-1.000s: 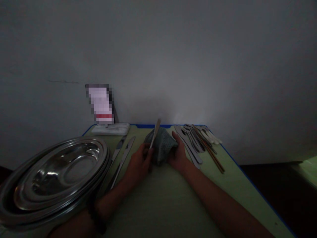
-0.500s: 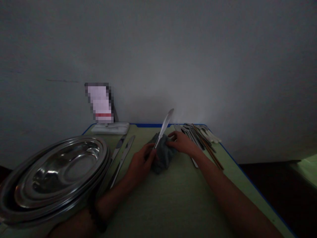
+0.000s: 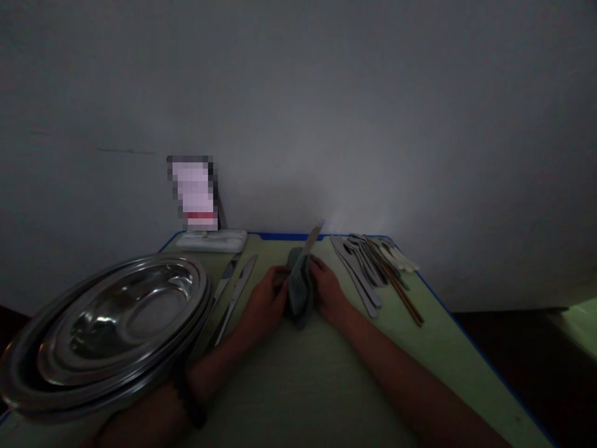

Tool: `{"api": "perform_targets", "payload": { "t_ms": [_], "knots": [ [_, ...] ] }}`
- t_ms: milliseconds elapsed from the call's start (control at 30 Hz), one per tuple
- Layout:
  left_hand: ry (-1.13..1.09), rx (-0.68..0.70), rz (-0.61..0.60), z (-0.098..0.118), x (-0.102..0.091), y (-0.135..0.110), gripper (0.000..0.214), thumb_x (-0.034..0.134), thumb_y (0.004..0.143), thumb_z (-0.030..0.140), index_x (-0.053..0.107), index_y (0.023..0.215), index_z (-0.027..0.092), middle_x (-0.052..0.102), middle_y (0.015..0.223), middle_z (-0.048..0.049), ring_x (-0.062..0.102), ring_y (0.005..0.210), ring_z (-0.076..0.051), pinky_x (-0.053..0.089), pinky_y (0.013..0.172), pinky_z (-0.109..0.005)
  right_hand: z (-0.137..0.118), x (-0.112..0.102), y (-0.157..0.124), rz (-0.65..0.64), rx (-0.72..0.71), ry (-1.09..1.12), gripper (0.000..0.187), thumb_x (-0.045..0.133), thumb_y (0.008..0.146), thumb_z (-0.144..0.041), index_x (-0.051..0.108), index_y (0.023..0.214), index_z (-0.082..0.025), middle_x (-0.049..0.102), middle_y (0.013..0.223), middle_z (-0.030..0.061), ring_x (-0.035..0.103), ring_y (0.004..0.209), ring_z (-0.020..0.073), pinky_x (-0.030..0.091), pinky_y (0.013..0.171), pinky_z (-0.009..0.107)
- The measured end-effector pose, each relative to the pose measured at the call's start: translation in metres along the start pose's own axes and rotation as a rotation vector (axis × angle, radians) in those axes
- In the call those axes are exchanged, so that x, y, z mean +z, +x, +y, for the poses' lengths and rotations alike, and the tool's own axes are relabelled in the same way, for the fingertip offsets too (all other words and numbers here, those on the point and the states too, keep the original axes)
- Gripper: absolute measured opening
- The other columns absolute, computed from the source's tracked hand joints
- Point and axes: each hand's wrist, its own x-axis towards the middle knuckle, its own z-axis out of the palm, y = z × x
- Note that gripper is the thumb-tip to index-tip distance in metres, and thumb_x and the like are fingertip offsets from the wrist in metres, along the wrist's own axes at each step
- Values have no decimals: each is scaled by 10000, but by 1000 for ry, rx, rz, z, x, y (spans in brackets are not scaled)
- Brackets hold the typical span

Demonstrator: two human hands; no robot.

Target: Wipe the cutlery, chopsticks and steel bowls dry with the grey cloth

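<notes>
My left hand (image 3: 265, 303) is closed round the handle end of a table knife (image 3: 311, 238), whose blade tip sticks up toward the wall. A grey cloth (image 3: 298, 287) is folded over the lower blade. My right hand (image 3: 326, 291) pinches that cloth against the knife from the right. Both hands rest low over the pale green table (image 3: 326, 386), near its far middle.
A stack of oval steel platters (image 3: 107, 323) fills the near left. Two more knives (image 3: 236, 287) lie beside it. A row of spoons, cutlery and chopsticks (image 3: 373, 264) lies at the far right. A white block (image 3: 212, 240) with a stand sits against the wall.
The knife was raised out of the cloth half a second ago. Now it is lower, with the cloth folded round the blade and my right hand pulled back onto the cloth.
</notes>
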Motion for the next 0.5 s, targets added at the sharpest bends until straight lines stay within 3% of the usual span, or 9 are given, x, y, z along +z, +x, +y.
{"api": "perform_targets", "payload": {
  "t_ms": [100, 267, 367, 500],
  "knots": [
    [67, 46, -33, 0, 2, -2, 298, 413, 830, 245, 480, 1101, 138, 672, 1036, -113, 650, 915, -196, 503, 799, -318, 2, -1, -2, 28, -35, -174, 272, 648, 667, -407, 606, 835, -197, 657, 796, -7, 586, 777, 141, 454, 725, 261],
    [200, 85, -117, 1, 5, -6, 309, 427, 771, 141, 480, 1075, 149, 664, 1067, -122, 637, 965, -210, 483, 836, -327, 6, 0, -4, 55, 15, -16, 265, 598, 708, -453, 589, 784, -199, 649, 723, -17, 599, 705, 137, 466, 682, 267],
    [205, 53, -125, 4, 8, -8, 358, 443, 735, 107, 442, 1089, 160, 682, 1016, -112, 648, 923, -220, 489, 793, -337, 2, 1, -3, 151, 70, 70, 258, 596, 708, -451, 584, 711, -193, 629, 641, -15, 604, 657, 149, 478, 644, 274],
    [15, -8, -106, 7, 11, -11, 287, 444, 783, 194, 382, 1062, 174, 691, 821, -58, 658, 713, -193, 497, 615, -302, -5, -2, 3, 223, 84, 144, 254, 594, 717, -444, 588, 675, -194, 619, 579, -13, 608, 632, 159, 488, 614, 274]
  ]
}}
